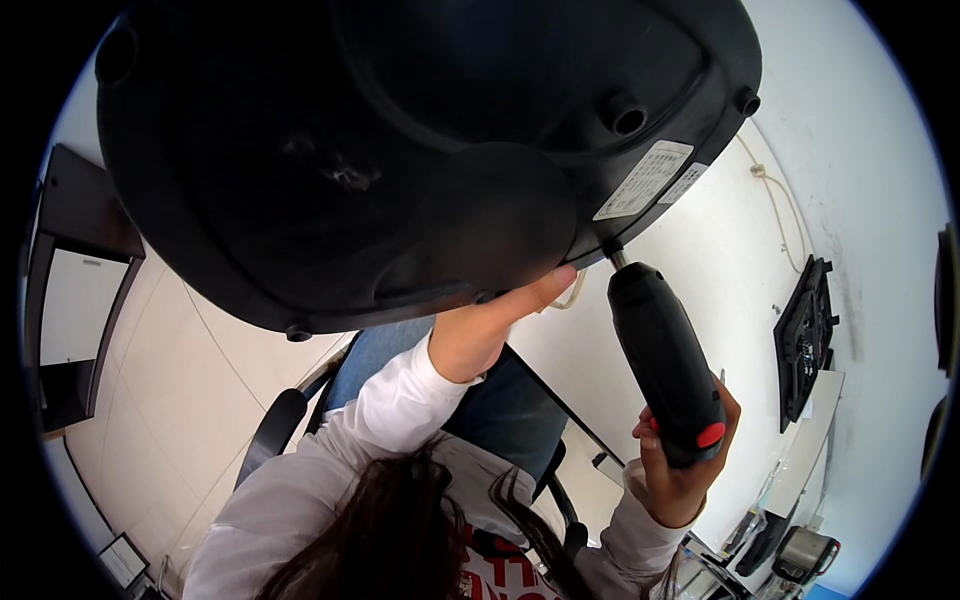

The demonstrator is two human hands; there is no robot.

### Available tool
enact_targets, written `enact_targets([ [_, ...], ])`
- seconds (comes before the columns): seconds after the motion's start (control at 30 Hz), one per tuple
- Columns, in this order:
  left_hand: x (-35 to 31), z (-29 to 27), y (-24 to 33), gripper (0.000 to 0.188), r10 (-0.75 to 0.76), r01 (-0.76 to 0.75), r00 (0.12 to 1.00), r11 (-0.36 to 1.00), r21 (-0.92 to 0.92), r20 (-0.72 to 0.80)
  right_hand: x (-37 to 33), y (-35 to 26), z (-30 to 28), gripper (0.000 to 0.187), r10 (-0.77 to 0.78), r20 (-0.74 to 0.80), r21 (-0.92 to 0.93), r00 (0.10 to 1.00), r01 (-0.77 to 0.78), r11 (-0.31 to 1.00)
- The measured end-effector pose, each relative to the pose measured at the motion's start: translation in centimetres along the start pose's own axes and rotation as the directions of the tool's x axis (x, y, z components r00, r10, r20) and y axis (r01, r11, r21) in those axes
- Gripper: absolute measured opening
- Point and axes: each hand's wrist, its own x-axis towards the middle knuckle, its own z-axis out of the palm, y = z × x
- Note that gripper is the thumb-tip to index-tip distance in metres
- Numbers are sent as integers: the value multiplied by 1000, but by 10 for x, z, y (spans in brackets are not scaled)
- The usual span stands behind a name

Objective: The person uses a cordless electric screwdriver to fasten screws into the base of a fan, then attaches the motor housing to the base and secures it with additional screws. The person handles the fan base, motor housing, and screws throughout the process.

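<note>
A large black plastic housing point(250, 190) with rounded edges, screw posts and white stickers point(645, 180) fills the upper part of the head view, close to the camera. My left hand point(482, 328) grips its lower rim, with the thumb stretched along the edge and the other fingers hidden behind. In my right hand point(685, 485) is a black electric screwdriver point(655, 340) with red parts, tilted upward. Its metal bit reaches the housing's rim beside the stickers, right of my left thumb. Whether a screw sits at the tip cannot be made out.
Beneath the housing is a white tabletop point(560, 365). An open black tool case point(803, 345) lies by the wall, below a pale cable point(775, 190). A silver-and-black device point(803, 555) stands lower right. A chair armrest point(272, 432) and a dark cabinet point(90, 215) are on the left.
</note>
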Motion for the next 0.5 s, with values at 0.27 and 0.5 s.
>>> enact_targets([
  [0.27,1,5,4,17,20,-20,998,1000,-1,52,-2,1,8,67,67,-27,133,997,-63,989],
  [0.5,-6,11,19,31,-38,36,999,992,-123,-11,-8,-1,16,66,172,-87,454,981,-115,884],
])
